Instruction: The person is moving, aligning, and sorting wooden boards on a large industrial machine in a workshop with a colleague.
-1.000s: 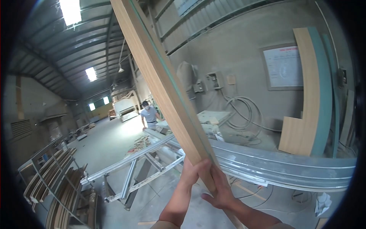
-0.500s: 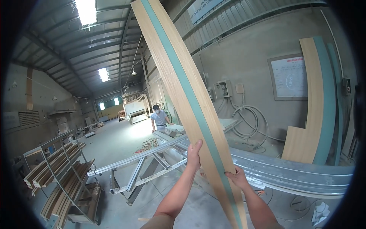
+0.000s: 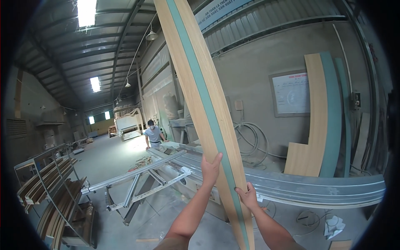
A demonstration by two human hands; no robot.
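A long wooden board [image 3: 207,104] with a green stripe down its middle rises steeply in front of me, its top tilted to the left. Both its ends run past the edges of the picture. My left hand [image 3: 211,170] grips its left edge, thumb lying on the face. Lower down, my right hand [image 3: 248,197] is closed on the right edge, thumb also on the face. The fingers behind the board are hidden. Behind it lies the long metal bed of a machine [image 3: 308,188], with a metal frame [image 3: 137,189] reaching out to the left.
A rack [image 3: 62,196] of wooden strips stands at left. Past the machine, a co-worker [image 3: 154,134] leans on a surface. Striped boards [image 3: 317,125] lean upright at right beside a framed notice [image 3: 289,93]. Coiled hose [image 3: 254,139] hangs by the wall; white crumpled material [image 3: 334,226] lies on the floor.
My view has turned to the right, so the room has slid left in the picture. The board stands slightly more upright. Both hands keep their grip.
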